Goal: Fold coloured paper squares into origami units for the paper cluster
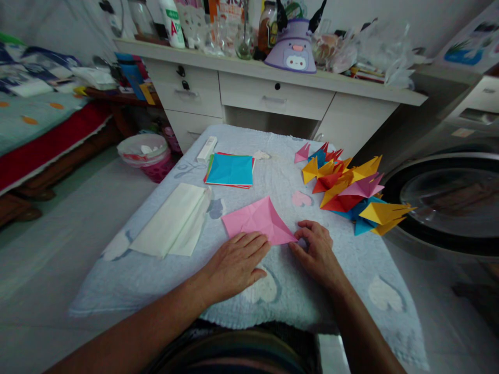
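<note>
Pink paper (253, 221), creased and pointed at its corners, is lying on the cloth-covered bench (327, 311) partly under the left hand (236, 262), whose fingers are stretching out flat and close together over its near edge. Thumb and index finger of the right hand (317, 252) are pinching its right-hand tip. Beyond the left fingers, a stack of coloured squares (232, 170), blue on top, is sitting near a white oblong object (207, 149). Left of those same fingers, a folded white piece (171, 221) is lying flat, its material hard to tell. Beyond the right fingers and farther right, folded paper shapes (343, 189) in yellow, orange, red, pink and blue are crowding together.
</note>
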A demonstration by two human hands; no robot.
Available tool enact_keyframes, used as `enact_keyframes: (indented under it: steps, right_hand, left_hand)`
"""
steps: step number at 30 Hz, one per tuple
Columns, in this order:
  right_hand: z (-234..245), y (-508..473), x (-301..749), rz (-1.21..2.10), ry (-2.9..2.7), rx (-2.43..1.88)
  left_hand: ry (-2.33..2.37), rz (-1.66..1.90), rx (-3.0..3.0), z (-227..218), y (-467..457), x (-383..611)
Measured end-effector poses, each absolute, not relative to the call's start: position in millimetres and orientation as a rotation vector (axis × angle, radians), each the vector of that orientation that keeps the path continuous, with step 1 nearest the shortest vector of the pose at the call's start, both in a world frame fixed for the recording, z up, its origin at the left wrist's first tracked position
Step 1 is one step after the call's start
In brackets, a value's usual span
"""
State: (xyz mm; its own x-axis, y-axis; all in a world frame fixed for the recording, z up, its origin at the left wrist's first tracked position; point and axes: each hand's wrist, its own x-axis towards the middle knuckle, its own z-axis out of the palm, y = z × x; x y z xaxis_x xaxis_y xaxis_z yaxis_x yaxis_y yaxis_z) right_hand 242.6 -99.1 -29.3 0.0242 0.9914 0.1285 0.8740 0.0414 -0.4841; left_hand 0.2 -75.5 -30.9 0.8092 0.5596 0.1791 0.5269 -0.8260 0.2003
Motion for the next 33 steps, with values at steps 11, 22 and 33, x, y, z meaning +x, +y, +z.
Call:
enact_keyframes:
  steps: [11, 22, 33]
  right_hand:
    - [-33.9, -96.4, 235.5, 0.211, -1.814, -1.965]
    - [-23.1, -113.4, 208.6, 0.315, -2.189, -1.374]
    - [-24.4, -112.4, 201.9, 0.188, -2.341, -1.457]
  left_hand:
    - [0.807, 0.356, 2.829, -27.6, -73.0, -3.4]
    - [0.841, 0.371, 2.843, -31.9, -74.6, -2.3]
    - [0.843, 0.291, 2.857, -29.7, -72.4, -23.1]
